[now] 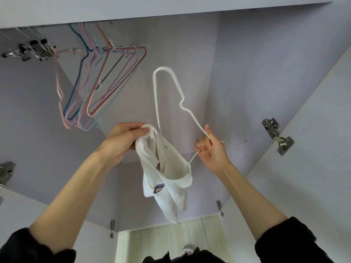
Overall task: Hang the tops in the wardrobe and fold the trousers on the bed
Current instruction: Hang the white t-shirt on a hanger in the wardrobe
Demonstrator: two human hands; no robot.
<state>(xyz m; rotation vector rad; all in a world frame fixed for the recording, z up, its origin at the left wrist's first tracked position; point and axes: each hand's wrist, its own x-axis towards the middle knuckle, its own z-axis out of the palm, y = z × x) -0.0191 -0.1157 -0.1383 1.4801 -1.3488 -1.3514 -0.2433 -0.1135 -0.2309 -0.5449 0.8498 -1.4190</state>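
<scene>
- Head view puts me in front of the open wardrobe (247, 73), its lilac back wall filling most of what I see.
- My left hand (123, 141) has its fingers curled round the neckline of a white top (167, 179), bunching the cloth just left of the wardrobe's back corner.
- My right hand (210, 149) is fisted tight round the white hanger (167, 86) near its neck, thumb raised; the metal hook pokes out to the right of my fist.
- The hanger is tipped up on end, one shoulder pointing toward the wardrobe's top; its lower wire runs into the top's neck opening.
- The top hangs in the air between my hands, low in the wardrobe opening, with a small printed patch on it; I think one hanger arm is already inside the cloth, but the folds hide it.
- A bunch of coloured hangers (91, 82) hangs at the wardrobe's upper left, clip hangers (30, 51) further left.
- A metal hinge (277, 135) sits on the wardrobe's right door.
</scene>
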